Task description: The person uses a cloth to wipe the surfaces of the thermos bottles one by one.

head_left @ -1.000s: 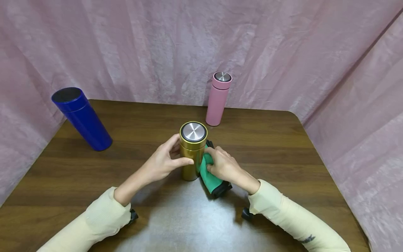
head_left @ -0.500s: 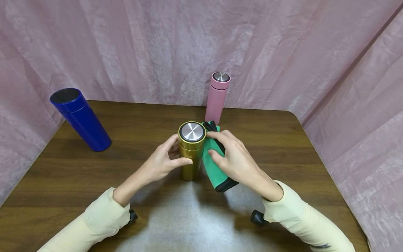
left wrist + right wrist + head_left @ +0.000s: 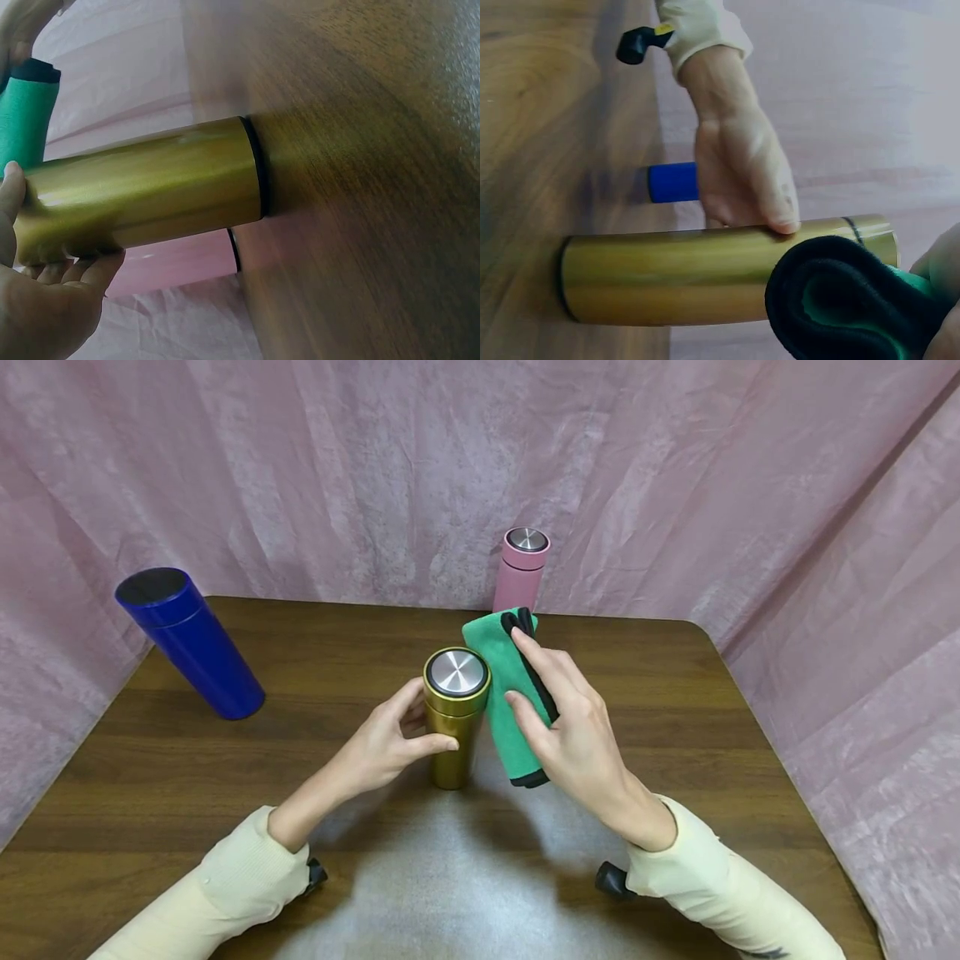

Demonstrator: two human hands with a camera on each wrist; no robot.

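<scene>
A gold thermos flask [image 3: 453,727] with a silver disc on its lid stands upright near the middle of the table. My left hand [image 3: 382,743] grips its left side, thumb across the front, as the left wrist view [image 3: 52,300] also shows. In my right hand [image 3: 581,735] is a folded green cloth [image 3: 502,693] with black edging, held between thumb and fingers. The cloth is at the flask's upper right side, by the lid, raised off the table. Seen from the right wrist, the cloth's rolled edge [image 3: 817,300] covers part of the flask.
A blue thermos flask [image 3: 195,643] stands at the left of the wooden table [image 3: 637,693]. Behind the cloth, near the back edge, is a pink thermos flask [image 3: 519,578], its lower part hidden. Pink curtains [image 3: 360,485] hang at the back and sides.
My right hand has moved the cloth upward along the gold flask, from its lower right side to beside the lid. The left hand has kept its grip in place.
</scene>
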